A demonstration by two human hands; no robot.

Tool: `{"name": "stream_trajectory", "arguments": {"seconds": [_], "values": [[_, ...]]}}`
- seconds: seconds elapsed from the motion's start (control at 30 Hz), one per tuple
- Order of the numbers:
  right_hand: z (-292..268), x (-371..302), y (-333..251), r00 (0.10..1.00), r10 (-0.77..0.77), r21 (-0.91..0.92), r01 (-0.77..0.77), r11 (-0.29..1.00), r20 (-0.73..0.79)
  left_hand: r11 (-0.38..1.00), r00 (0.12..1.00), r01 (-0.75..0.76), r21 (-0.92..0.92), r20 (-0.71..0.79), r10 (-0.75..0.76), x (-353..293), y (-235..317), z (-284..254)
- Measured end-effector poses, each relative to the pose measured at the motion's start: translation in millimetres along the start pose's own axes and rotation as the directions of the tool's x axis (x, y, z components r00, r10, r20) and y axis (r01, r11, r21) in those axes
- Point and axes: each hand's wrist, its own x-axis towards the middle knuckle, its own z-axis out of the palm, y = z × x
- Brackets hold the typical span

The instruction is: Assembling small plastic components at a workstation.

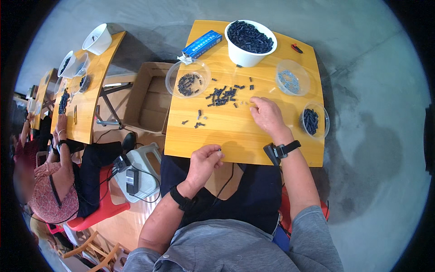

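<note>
Above the table's near edge, my left hand (205, 164) pinches a small black plastic part (219, 150) between thumb and fingertips. My right hand (268, 117) is over the middle of the wooden table (267, 145), fingers curled together close to a few tiny pale bits (244, 103). Whatever its fingertips may hold is too small to make out. Left of it lies a loose pile of black plastic parts (222, 96), with several stray ones nearer me. A clear bowl of small silvery pieces (290, 82) stands to the right, and a clear bowl of black parts (311, 121) near the right edge.
At the far side stands a white tub (247, 59) heaped with black parts. Beside it are a blue box (202, 44) and red-handled snips (297, 48). A clear bowl (202, 88) overhangs the left edge, near a cardboard box (149, 97). Another person (56, 186) works at the left table.
</note>
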Motion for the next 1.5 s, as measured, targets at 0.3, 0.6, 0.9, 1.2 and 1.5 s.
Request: {"name": "stream_trajectory", "arguments": {"seconds": [0.3,0.6,0.9,1.2,1.5], "values": [[-1.1,-3.5,6.5,0.995,0.023,0.000,-0.024,1.000,0.101,1.000,1.000,0.003,0.028,-0.012,-0.003,14.5,10.7,2.1],[1.6,-1.5,6.9,0.995,-0.084,0.089,0.078,0.993,0.062,0.995,0.999,-0.046,0.083,-0.025,0.049,32.7,13.1,3.2],[9.0,-11.1,4.7,0.999,-0.001,-0.015,0.001,1.000,-0.040,0.994,0.994,-0.105,-0.009,0.004,0.105,26.2,12.0,4.8],[8.8,-36.0,-13.9,0.920,0.378,0.739,-0.327,0.589,0.105,0.986,0.996,-0.028,-0.166,0.084,0.042,19.4,23.2,6.9],[-9.6,-61.0,-56.7,0.947,0.233,0.806,-0.312,0.503,0.221,0.958,0.977,-0.048,-0.284,0.186,0.104,0.9,29.1,7.0]]}}
